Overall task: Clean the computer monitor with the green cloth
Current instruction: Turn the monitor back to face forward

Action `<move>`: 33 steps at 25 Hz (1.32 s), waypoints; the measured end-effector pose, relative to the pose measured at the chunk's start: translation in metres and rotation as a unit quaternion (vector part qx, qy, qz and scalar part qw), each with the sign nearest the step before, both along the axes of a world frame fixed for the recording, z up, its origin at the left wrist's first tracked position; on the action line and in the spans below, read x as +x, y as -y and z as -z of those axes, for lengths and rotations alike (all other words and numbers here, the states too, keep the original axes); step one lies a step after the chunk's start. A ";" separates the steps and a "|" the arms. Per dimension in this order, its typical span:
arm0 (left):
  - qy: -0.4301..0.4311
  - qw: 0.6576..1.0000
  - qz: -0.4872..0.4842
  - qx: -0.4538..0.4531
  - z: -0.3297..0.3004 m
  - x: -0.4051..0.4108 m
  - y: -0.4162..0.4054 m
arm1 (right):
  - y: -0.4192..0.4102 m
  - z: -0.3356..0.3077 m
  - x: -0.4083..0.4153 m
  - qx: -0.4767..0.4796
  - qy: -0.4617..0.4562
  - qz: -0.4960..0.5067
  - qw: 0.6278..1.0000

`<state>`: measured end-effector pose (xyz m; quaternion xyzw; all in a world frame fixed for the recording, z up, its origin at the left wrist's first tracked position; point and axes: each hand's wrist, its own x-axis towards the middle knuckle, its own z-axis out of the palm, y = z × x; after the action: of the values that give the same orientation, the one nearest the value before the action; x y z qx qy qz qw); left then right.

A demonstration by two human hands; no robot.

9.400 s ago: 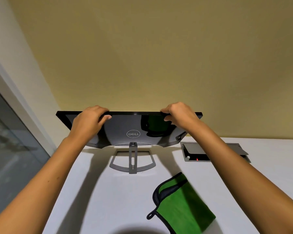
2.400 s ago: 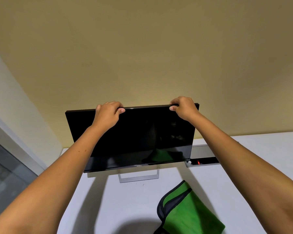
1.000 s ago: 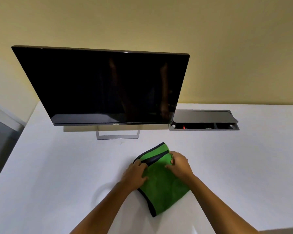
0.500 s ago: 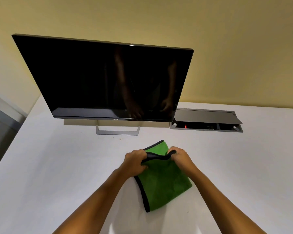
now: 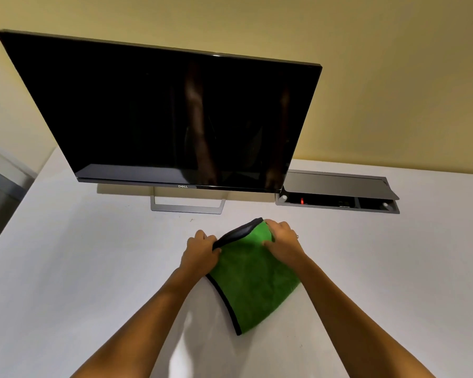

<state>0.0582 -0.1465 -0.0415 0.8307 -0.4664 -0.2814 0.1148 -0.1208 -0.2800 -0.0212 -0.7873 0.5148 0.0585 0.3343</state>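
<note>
The green cloth (image 5: pixel 253 279) lies folded on the white desk (image 5: pixel 79 268), in front of the monitor (image 5: pixel 159 113) and a little right of its stand (image 5: pixel 187 205). Both hands are on the cloth's far edge, the one nearest the monitor. The left hand (image 5: pixel 200 253) pinches the dark-trimmed corner on the left of that edge — fingers curled over the trim, thumb under it — and lifts it slightly off the desk. The right hand (image 5: pixel 283 242) grips the far right corner, fingers bent down onto the green pile with the thumb tucked along the side; a ring shows on one finger. The near end of the cloth lies flat on the desk, away from the monitor.

The monitor stands upright on its silver stand, screen dark, facing the person — the forearms are dimly mirrored in it. Just right of the monitor's lower corner, a grey cable box (image 5: pixel 337 195) is set into the desk with its lid raised and a small red light inside.
</note>
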 end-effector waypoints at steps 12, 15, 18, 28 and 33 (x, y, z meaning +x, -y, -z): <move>-0.126 0.991 -0.010 0.034 -0.010 -0.002 0.012 | -0.021 0.002 -0.019 0.097 0.058 0.125 0.986; -0.224 0.974 0.011 0.044 -0.022 0.000 0.024 | -0.025 -0.010 -0.030 0.100 0.111 0.210 0.966; -0.218 0.976 -0.006 -0.001 -0.024 -0.008 0.048 | -0.014 -0.017 -0.037 0.045 0.145 0.279 0.948; 0.167 0.940 0.264 -0.135 0.020 -0.085 0.029 | -0.005 0.017 -0.061 -0.244 -0.028 0.152 0.957; 0.141 0.947 0.286 -0.044 0.044 -0.091 0.011 | -0.050 0.052 -0.078 -0.234 -0.099 -0.029 0.967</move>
<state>-0.0328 -0.1575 -0.0852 0.6881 -0.7074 -0.1615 -0.0010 -0.1986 -0.2299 -0.0731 -0.8482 0.5220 0.0239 0.0864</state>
